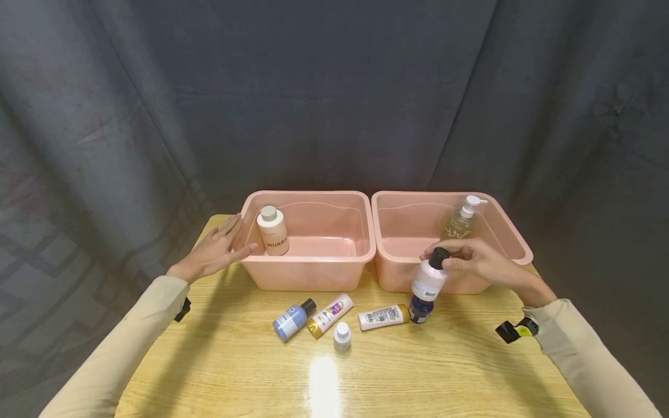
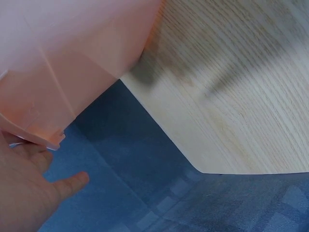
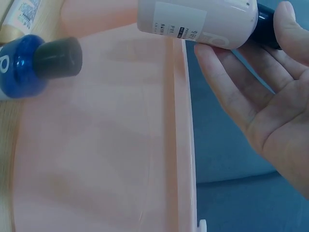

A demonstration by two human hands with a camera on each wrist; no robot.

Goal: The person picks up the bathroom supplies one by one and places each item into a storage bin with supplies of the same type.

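My right hand [image 1: 473, 261] grips a pale pink bottle [image 1: 429, 282] by its black cap, in front of the right pink bin [image 1: 449, 278]. In the right wrist view that bottle [image 3: 198, 21] lies across the fingers, thumb against the cap. A dark blue bottle [image 1: 420, 310] with a dark cap stands on the table just below it. At the left pink bin [image 1: 303, 276], my left hand [image 1: 216, 249] rests on the rim at its left end, fingers extended. The left wrist view shows the left hand's fingertips [image 2: 41, 157] under the rim edge.
A white bottle [image 1: 274, 232] marked MURRA stands in the left bin, a green pump bottle [image 1: 459, 223] in the right one. On the table lie a light blue bottle [image 1: 290, 323] and two tubes, one white and gold [image 1: 381, 317]; a small white bottle [image 1: 342, 338] stands nearby.
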